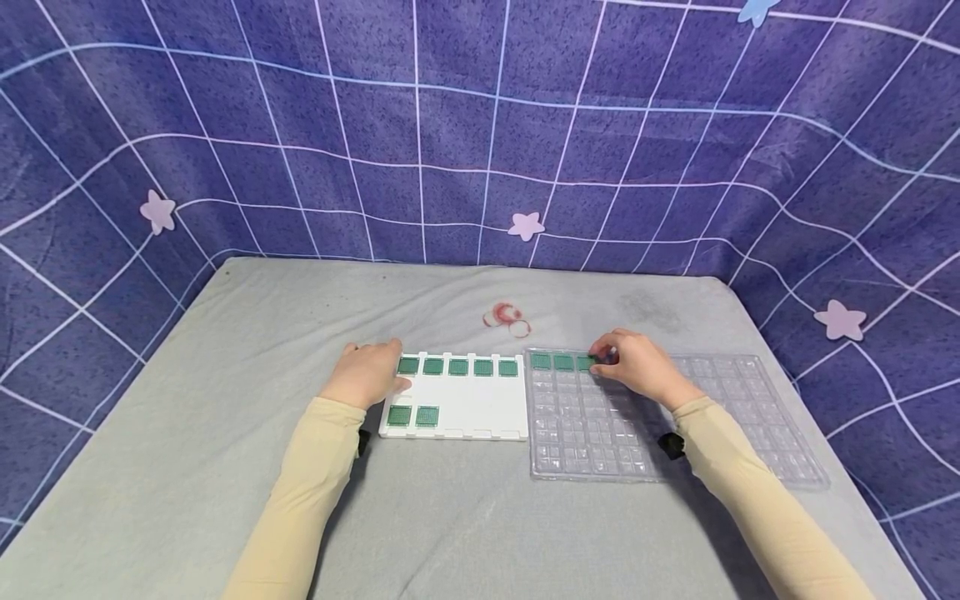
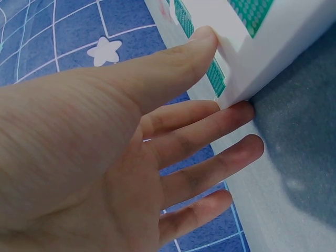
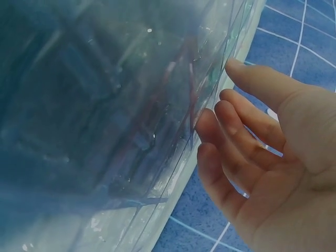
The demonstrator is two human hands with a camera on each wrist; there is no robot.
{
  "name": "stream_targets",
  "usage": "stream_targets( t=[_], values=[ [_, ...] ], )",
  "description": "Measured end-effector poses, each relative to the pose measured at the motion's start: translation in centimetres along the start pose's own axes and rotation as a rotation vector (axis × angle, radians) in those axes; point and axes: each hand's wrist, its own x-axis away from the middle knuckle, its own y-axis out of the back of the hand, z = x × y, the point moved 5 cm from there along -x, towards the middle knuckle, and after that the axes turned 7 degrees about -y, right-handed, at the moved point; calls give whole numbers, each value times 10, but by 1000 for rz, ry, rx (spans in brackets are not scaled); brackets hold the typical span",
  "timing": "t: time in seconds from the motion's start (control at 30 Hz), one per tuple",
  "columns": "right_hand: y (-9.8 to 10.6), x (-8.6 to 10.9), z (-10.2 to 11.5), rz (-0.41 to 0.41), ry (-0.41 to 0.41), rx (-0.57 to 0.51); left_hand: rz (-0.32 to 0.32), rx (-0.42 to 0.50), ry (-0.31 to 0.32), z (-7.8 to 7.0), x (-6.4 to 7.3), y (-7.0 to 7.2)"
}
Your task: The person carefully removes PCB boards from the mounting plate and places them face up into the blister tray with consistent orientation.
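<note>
- The left hand (image 1: 367, 372) reaches in from the near left, its forearm in a pale sleeve (image 1: 296, 496) slanting far and right.
- It grips the left end of the white tray (image 1: 472, 406): the thumb lies on the top face, the index and middle fingertips are against the end edge, and the other two fingers extend past it, fairly straight.
- The right hand (image 1: 637, 364) comes from the near right, palm down, wrist over the clear tray (image 1: 750, 417), fingers softly bent and pointing left.
- Its thumb and fingertips meet the right edge of the third green chip (image 1: 585, 363); whether they pinch it or have released it, I cannot tell.
- That chip is in the clear tray's far row, right of two others at the left end.
- The trays lie side by side on the grey cloth (image 1: 450, 517), the white one left.
- In the white tray, five chips show along the far side, two at the near left.
</note>
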Motion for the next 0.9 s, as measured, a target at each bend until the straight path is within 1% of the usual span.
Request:
stream_targets(
  t=[0.3,0.53,0.7,0.9],
  values=[
    [-1,4,0,-2,-41,-45,9,2,5,1,0,-2],
    [1,8,6,-19,-63,-85,9,-3,3,1,-1,-2],
    [3,13,18,-46,-62,-103,15,-2,8,1,-2,-2],
    [4,19,41,-72,-40,-106,20,3,10,1,-2,-2]
  ],
)
